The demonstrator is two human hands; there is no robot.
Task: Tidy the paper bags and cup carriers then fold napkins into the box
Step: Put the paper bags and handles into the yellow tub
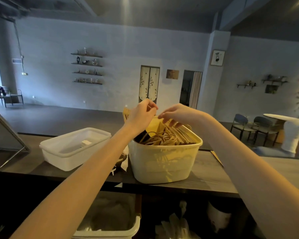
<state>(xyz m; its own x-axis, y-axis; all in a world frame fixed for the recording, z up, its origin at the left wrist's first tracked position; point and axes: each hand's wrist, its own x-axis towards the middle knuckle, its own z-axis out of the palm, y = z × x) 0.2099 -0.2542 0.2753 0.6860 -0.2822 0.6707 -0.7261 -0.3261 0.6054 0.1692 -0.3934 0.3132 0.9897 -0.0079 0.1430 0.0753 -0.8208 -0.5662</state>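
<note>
A cream plastic tub (164, 163) stands on the dark counter, packed with upright brown paper bags (178, 133) whose twisted handles (160, 139) loop near its front. My left hand (141, 116) is raised over the tub's far rim, fingers curled; what it pinches I cannot tell. My right hand (175, 115) reaches in from the right, fingertips touching the top edges of the bags. Left of the tub sits a clear lidded box (72, 150) with white napkins (86, 142) visible inside.
The counter edge (179, 185) runs across the view, with shelves below holding a white bin (109, 226) and plastic-wrapped items. A slanted frame (9, 135) stands at far left. A flat brown piece (217, 158) lies right of the tub. Chairs and a table stand beyond.
</note>
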